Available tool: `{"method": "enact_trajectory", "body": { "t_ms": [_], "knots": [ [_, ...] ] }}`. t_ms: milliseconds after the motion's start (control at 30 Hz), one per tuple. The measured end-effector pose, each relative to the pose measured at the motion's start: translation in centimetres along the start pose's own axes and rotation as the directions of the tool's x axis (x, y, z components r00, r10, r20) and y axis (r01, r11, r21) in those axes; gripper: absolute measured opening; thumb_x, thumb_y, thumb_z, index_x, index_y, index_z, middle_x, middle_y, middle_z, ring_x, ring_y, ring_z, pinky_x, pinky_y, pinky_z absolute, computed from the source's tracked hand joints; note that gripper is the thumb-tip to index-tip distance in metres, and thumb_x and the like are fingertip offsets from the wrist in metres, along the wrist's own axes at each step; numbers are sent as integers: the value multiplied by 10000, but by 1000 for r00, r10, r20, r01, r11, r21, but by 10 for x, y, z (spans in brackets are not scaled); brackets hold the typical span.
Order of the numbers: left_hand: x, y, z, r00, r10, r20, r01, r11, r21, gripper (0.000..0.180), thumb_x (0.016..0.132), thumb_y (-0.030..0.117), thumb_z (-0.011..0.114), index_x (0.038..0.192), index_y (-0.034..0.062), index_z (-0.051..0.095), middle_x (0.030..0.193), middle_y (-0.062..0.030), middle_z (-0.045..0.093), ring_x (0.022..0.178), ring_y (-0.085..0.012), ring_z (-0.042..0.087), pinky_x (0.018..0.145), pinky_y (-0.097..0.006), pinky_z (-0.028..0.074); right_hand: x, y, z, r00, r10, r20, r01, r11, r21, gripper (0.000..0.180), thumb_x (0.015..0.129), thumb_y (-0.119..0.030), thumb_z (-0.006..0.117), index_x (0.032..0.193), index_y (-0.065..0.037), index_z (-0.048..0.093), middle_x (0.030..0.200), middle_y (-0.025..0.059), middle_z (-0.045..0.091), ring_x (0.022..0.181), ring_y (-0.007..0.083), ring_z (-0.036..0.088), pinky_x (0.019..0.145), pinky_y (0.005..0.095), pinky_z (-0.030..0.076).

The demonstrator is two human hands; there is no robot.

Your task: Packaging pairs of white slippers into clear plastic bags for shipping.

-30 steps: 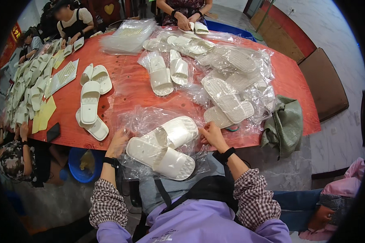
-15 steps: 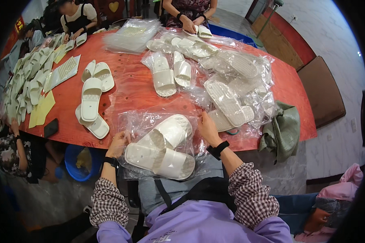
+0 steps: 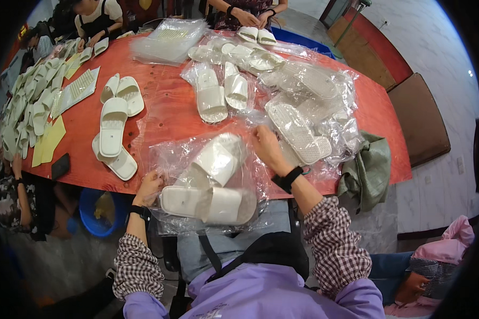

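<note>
Head cam, looking down at red table, near edge. Left hand at approx 7 o'clock of frame ctr, fingers curled tight on the left edge of a clear plastic bag. Right hand at approx 5 o'clock, just right of ctr, fingers closed pinching the bag's upper right edge. Inside bag: pair of white slippers, one lying crosswise w/ sole up near the person's lap, the other tilted above it toward 12. Bag overhangs table's near edge, btwn both hands. At 9 o'clock of bag: loose white slippers, stacked, unbagged. At 2 o'clock: heap of bagged slippers, touching right hand's far side. Green cloth at 3 o'clock, draped off table edge. Blue bucket under table at 8. Other people's hands at far side, 12 o'clock, well apart.
</note>
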State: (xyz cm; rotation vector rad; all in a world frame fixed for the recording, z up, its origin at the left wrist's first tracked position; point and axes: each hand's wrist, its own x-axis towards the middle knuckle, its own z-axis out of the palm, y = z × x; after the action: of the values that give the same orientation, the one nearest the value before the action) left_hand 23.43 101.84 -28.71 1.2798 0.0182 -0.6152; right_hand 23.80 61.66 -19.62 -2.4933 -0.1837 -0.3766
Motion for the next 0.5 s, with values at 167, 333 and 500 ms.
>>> {"method": "enact_trajectory", "body": {
  "t_ms": [167,333,500],
  "knots": [
    [3,7,14,1000,11,2,-10,997,-70,396,793,-62,478,1179,10,529,1112,-87,589,961,-201,624,836,-297,518,53,21,17,992,104,-73,-99,993,70,174,865,-140,547,930,22,538,930,246,608,849,409,582,734,442,454],
    [-5,20,27,998,3,65,-2,1000,-15,337,817,-70,472,1139,1,545,1163,-126,594,1059,-211,602,926,-327,495,50,34,34,963,266,39,-269,953,137,220,878,-152,563,1031,5,553,869,203,640,766,333,630,696,388,485],
    [-5,21,20,1000,-4,-15,2,997,-82,288,833,-59,461,1096,15,551,1160,-108,597,1080,-221,601,922,-338,502,20,27,17,865,427,263,-496,805,324,469,807,-232,678,1162,27,515,883,185,675,813,309,666,729,384,504]
  ]
}}
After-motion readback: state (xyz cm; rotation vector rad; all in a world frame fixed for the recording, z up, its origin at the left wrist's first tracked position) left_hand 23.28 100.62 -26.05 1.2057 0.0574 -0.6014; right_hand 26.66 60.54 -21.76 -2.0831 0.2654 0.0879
